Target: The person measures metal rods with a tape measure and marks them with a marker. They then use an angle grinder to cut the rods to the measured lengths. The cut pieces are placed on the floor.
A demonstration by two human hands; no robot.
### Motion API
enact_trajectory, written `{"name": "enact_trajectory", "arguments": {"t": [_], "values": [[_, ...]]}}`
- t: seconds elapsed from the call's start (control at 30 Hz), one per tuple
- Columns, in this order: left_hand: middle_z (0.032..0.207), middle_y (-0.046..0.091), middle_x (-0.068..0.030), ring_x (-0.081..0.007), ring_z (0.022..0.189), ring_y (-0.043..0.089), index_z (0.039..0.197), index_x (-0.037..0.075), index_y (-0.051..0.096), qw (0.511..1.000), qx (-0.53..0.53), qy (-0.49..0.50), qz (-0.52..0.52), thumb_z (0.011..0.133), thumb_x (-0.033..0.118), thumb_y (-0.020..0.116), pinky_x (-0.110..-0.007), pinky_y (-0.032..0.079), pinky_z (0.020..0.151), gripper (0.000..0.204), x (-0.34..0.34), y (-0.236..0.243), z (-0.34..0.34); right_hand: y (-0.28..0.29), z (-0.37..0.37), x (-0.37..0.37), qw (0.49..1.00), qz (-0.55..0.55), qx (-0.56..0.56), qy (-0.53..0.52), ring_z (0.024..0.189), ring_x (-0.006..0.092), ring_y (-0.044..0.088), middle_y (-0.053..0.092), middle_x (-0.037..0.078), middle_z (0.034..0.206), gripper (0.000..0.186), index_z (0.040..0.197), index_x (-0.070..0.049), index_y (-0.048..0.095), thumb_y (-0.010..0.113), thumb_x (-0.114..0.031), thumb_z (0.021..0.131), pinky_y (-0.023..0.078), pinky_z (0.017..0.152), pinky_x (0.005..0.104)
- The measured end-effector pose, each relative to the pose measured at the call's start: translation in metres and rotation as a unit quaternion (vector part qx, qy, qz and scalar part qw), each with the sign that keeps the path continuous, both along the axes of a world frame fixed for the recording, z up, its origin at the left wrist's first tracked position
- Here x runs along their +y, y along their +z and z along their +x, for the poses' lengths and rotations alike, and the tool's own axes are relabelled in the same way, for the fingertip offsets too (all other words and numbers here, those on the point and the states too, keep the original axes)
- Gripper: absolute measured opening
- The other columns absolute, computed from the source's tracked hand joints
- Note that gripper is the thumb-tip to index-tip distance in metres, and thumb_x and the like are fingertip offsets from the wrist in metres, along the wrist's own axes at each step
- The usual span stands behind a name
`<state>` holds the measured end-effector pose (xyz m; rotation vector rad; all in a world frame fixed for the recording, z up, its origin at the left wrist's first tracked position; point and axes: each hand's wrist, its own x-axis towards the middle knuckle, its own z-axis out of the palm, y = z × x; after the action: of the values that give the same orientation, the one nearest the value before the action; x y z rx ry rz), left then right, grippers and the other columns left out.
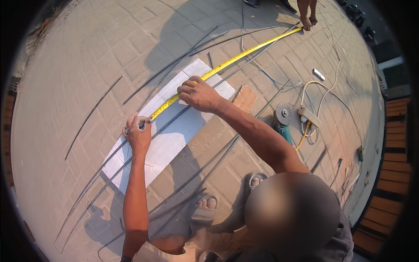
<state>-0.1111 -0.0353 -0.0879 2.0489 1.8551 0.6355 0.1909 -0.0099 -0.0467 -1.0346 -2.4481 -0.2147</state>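
My left hand (139, 136) is closed at the near end of a yellow measuring tape (244, 53), beside a thin dark metal rod (170, 120); a small dark object between its fingers is hard to make out. My right hand (198, 95) presses curled fingers onto the tape farther along. The tape stretches diagonally up to another person's hand (307, 24) at the top right. Beneath the tape and rods lies a white rectangular board (159, 159) on the pavement.
An angle grinder (281, 131) lies right of the board, beside a power strip (310, 117) with tangled cords. Loose rods (94, 111) are scattered around. A reddish piece (245, 100) sits by the board. Sandalled feet (204, 208) are below; the co-worker's shoes (286, 6) are at the top.
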Motion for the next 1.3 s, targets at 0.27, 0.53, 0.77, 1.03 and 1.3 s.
{"name": "enact_trajectory", "arguments": {"t": [0.27,0.53,0.77,1.03,1.3], "values": [[0.141,0.058,-0.0053,-0.0244,0.138,0.047,0.103,0.022,0.072,1.0,0.003,0.018,0.016,0.092,0.035,0.069,-0.059,0.019,0.118,0.018,-0.004,0.008,0.0,0.043,0.022,-0.046,0.988,-0.106,-0.072,0.088,0.105,0.022,0.064,0.068,0.004,0.106,0.012,0.097,-0.009,0.062,0.062,-0.016,0.087,0.045,0.102,0.0429],[0.144,0.054,-0.0051,-0.0243,0.142,0.043,0.104,0.018,0.07,1.0,0.017,0.011,-0.015,0.094,0.03,0.067,-0.063,0.017,0.119,0.016,-0.004,0.0,0.003,0.023,0.032,-0.08,0.981,-0.076,-0.165,0.065,0.095,0.0216,0.062,0.056,0.004,0.091,0.01,0.099,-0.012,0.052,0.054,-0.022,0.098,0.047,0.096,0.0433],[0.146,0.053,-0.0061,-0.0249,0.142,0.044,0.105,0.017,0.07,0.998,0.021,-0.009,-0.065,0.095,0.031,0.065,-0.063,0.017,0.119,0.017,0.003,0.006,0.002,0.022,0.02,-0.089,0.959,-0.17,-0.22,0.051,0.102,0.0236,0.063,0.06,0.006,0.1,0.017,0.115,-0.012,0.048,0.049,-0.022,0.101,0.043,0.101,0.0469],[0.145,0.054,-0.0074,-0.028,0.139,0.047,0.106,0.019,0.071,0.995,0.044,-0.041,-0.074,0.095,0.037,0.065,-0.063,0.019,0.118,0.022,0.013,0.013,0.001,0.09,0.095,-0.181,0.925,-0.356,-0.132,-0.02,0.086,0.0361,0.068,0.064,0.013,0.089,0.02,0.1,-0.003,0.057,0.064,-0.019,0.089,0.053,0.077,0.048],[0.146,0.053,-0.0101,-0.0281,0.143,0.042,0.108,0.019,0.07,0.998,0.044,-0.008,-0.034,0.096,0.039,0.063,-0.065,0.014,0.118,0.025,0.007,-0.012,-0.008,0.06,0.24,-0.309,0.679,-0.48,-0.121,-0.542,0.096,0.0328,0.073,0.072,0.023,0.107,0.063,0.117,0.006,0.061,0.083,-0.037,0.076,0.056,0.082,0.0437]]}}
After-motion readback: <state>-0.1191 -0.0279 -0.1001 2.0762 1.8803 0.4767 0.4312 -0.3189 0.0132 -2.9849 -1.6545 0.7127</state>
